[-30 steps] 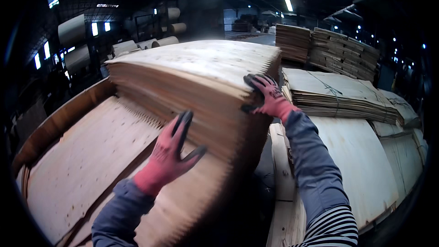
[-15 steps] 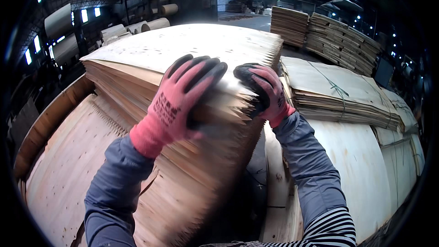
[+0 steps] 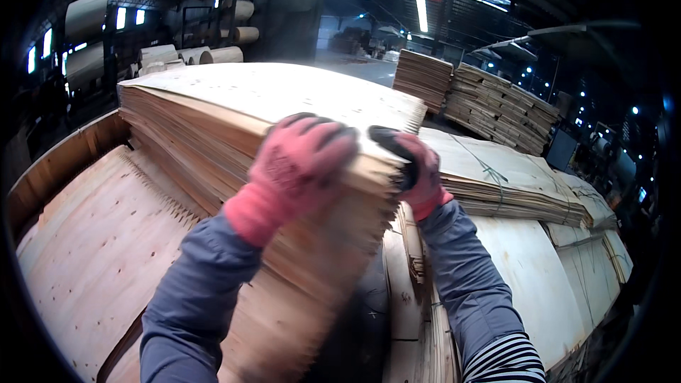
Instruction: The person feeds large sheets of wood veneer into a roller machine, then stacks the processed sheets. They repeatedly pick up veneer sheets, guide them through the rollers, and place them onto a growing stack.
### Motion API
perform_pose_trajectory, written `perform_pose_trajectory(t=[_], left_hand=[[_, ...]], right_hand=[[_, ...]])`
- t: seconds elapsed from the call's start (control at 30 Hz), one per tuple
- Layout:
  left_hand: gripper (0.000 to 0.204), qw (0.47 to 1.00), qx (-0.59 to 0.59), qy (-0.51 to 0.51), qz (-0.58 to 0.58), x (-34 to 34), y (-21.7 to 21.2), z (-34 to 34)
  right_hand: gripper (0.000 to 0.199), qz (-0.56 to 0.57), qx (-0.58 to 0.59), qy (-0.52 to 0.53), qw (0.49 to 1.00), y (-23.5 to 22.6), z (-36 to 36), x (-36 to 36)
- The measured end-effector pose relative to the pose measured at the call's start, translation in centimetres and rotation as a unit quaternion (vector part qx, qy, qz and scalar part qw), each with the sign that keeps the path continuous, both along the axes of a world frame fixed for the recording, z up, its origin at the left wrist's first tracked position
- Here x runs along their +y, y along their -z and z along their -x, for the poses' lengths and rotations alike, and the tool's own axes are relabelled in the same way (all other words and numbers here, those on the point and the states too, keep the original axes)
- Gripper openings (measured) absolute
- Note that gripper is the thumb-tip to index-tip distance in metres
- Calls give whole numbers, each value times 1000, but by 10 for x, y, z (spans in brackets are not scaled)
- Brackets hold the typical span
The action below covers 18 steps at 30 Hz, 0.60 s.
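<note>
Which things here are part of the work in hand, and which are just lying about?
In hand:
- left hand, gloved, gripping the stack's corner
- right hand, gloved, on the same corner
- tall veneer stack

Lying about:
- tied veneer bundle to the right
- far stacks
- flat sheets at left
- rolls in the background

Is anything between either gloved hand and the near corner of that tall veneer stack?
Nothing visible. The left hand and right hand, both in pink gloves, already lie on the near top corner of the tall stack of thin pale wood veneer sheets, fingers over its edge.
</note>
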<state>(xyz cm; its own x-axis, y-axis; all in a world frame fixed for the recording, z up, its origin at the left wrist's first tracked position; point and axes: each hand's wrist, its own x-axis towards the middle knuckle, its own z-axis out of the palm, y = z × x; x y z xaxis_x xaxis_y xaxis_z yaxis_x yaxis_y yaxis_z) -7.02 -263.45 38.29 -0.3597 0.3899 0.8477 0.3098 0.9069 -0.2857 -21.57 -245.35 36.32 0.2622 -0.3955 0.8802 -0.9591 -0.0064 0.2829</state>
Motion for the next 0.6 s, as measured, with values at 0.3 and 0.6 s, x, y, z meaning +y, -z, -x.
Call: perform_pose_trajectory(t=[0.3,0.6], left_hand=[[62,863,129,106,-477,-88,89,-174],[53,658,-78,259,-703,-96,96,-196]], right_hand=[[18,-112,120,49,985,-24,-216,-129],[74,-333,31,-4,942,-13,-194,-77]])
